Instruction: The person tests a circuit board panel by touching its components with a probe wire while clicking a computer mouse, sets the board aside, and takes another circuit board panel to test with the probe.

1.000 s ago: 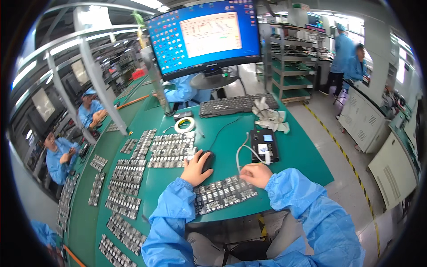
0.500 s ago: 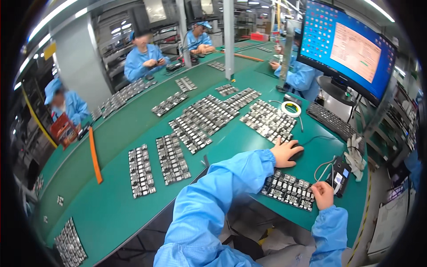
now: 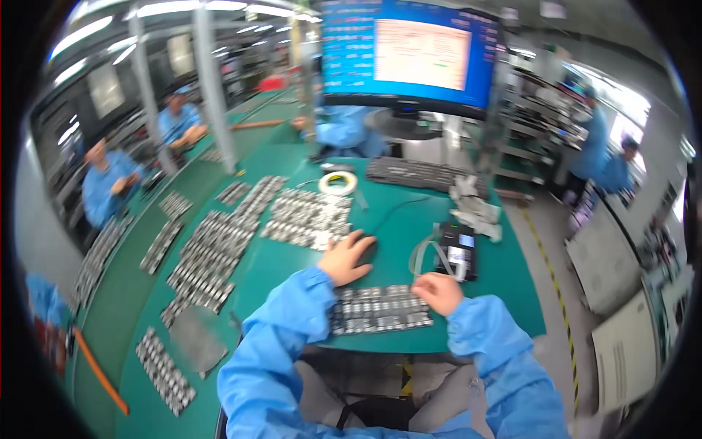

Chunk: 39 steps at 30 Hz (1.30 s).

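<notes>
Over circuit boards (image 3: 379, 310), right hand (image 3: 441, 291) pinches a cable (image 3: 418, 254), left hand (image 3: 344, 262) spread on a mouse (image 3: 369, 252).

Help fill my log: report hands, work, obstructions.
Left hand spread at black rounded mouse; right hand, grip unclear, at rectangular silver-black circuit boards; boards flat on green tabletop; grey cable loop nearby.

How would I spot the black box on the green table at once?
From the big monitor, come down past the keyboard to the pale gloves on the green table. The box lies just below them, beyond the right hand. Unlike the mouse, it carries bright patches on top.
</notes>
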Available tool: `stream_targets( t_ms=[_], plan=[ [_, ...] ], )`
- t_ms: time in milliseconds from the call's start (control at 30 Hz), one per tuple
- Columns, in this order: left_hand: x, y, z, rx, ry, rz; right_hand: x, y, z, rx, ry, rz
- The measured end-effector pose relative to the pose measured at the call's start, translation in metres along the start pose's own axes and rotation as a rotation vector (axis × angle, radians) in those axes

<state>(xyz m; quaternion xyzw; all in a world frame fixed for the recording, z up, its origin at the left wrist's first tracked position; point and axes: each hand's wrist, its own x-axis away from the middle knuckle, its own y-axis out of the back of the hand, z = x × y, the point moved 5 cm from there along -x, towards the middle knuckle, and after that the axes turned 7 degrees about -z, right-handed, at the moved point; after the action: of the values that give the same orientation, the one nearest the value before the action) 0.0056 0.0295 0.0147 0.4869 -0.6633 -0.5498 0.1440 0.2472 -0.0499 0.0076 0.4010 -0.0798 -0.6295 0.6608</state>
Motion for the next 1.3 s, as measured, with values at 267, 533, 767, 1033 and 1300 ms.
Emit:
stream_targets(
  t_ms=[267, 533, 767, 1033, 1300],
  plan=[
    [-0.009, -0.005, -0.008, 0.001, -0.002, 0.039, 0.005, 0.007, -0.008, 0.050, 0.071, -0.082],
    [-0.007, 0.000, -0.004, 0.001, 0.019, 0.035, 0.001, 0.004, -0.002, 0.035, 0.039, -0.056],
    [-0.007, -0.003, -0.002, -0.003, 0.015, 0.025, 0.002, 0.004, -0.001, 0.017, 0.070, -0.067],
    [-0.007, -0.002, -0.003, -0.002, 0.021, 0.032, 0.002, 0.005, 0.001, 0.006, 0.055, -0.048],
    [-0.007, -0.002, -0.004, -0.002, 0.020, 0.034, 0.002, 0.006, 0.002, 0.055, -0.013, 0.022]
  ],
)
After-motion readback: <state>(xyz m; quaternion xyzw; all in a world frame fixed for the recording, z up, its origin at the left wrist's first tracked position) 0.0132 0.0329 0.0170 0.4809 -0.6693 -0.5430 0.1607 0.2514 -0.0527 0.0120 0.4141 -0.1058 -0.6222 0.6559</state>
